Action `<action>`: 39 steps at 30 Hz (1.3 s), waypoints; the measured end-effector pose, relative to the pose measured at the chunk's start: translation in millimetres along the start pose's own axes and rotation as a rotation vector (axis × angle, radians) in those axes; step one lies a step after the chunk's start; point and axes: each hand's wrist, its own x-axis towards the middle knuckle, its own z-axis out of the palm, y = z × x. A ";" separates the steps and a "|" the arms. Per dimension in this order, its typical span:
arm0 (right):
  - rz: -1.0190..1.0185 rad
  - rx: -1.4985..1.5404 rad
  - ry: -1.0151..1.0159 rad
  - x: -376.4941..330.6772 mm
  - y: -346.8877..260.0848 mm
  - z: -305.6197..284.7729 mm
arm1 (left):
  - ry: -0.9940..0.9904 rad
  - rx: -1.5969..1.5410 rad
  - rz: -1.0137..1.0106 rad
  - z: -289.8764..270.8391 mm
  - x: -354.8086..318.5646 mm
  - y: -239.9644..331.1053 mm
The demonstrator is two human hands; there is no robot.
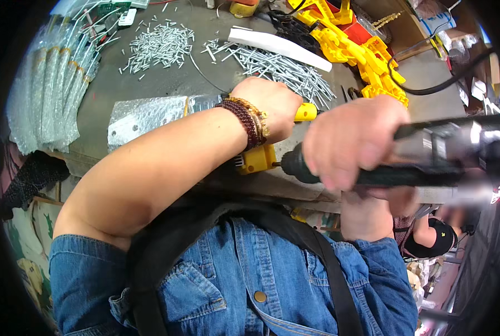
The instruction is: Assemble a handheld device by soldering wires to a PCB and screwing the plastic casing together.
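Note:
My left hand [269, 103], with beaded bracelets at the wrist, is closed over a yellow plastic part [258, 159] at the bench's near edge. Part of the yellow piece shows below the wrist, and another bit pokes out right of the fingers; the rest is hidden under the hand. In my right hand [353, 140] is a black power drill [440, 154], held sideways and blurred by motion. Its tip points left and meets, or nearly meets, the yellow part's right side. Left of my left wrist lies a bubble-wrapped item [149, 119].
Short screws [159, 47] form a pile on the grey bench [101, 106]. Longer screws [283, 73] lie beyond my hands beside a white curved strip [280, 46]. Yellow plastic parts [367, 61] heap up at the far right, near a black cable [451, 84]. Bubble-wrapped bundles [51, 95] rest far left.

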 end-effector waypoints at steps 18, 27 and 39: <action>-0.024 0.027 -0.426 43.5 -7.3 -3.3 | 0.026 -0.001 -0.005 5.3 -2.7 -1.7; -0.075 0.175 -0.194 27.5 40.6 4.3 | 0.069 -0.106 0.078 14.4 1.9 -7.1; -0.137 0.208 -0.279 44.3 55.1 9.5 | 0.112 -0.120 0.111 15.2 -4.4 -10.2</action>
